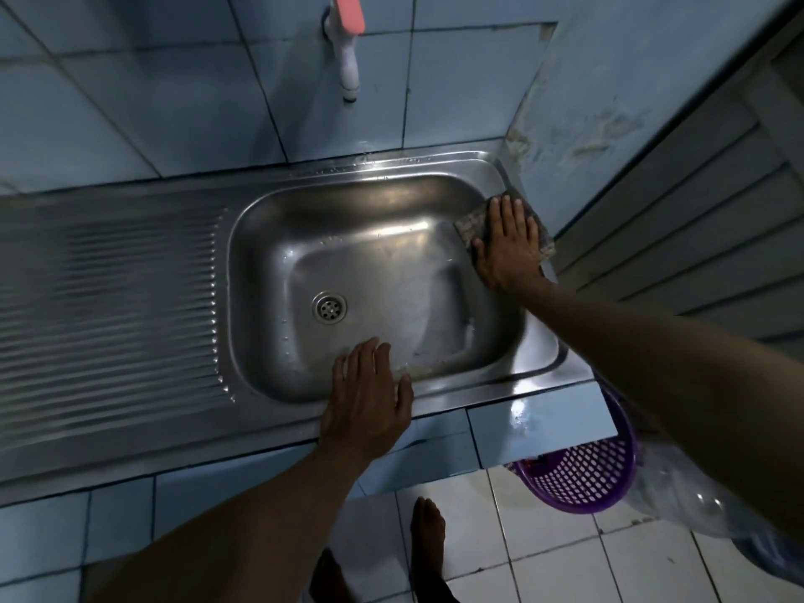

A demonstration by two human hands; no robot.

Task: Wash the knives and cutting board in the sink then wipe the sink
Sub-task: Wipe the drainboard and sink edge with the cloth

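The cloth [535, 237] lies flat on the far-right corner of the sink [391, 167] rim, just beside the wall, w/ the right hand [507, 243] spread on top of it, fingers straight, pressing down rather than gripping. The left hand [367, 391] rests palm-down on the near rim of the basin, fingers straight too, holding nothing, prob. bracing. No knives or cutting board in view, so I'd judge the washing part done and this the wipe stage. The cloth looks thin, soft & limp, likely damp; it'll fold and bunch if pushed from one edge, so best driven w/ a flat palm over its middle, as now, or pinched at a corner to lift. Light, not fragile. The steel is hard, smooth, wet in spots (droplets near the drain [329, 307] and along the back rim), so slippery underhand; cloth should glide easily, less so over the ribbed drainboard [122, 293] on the left. The tap [346, 45] above shows no water running.
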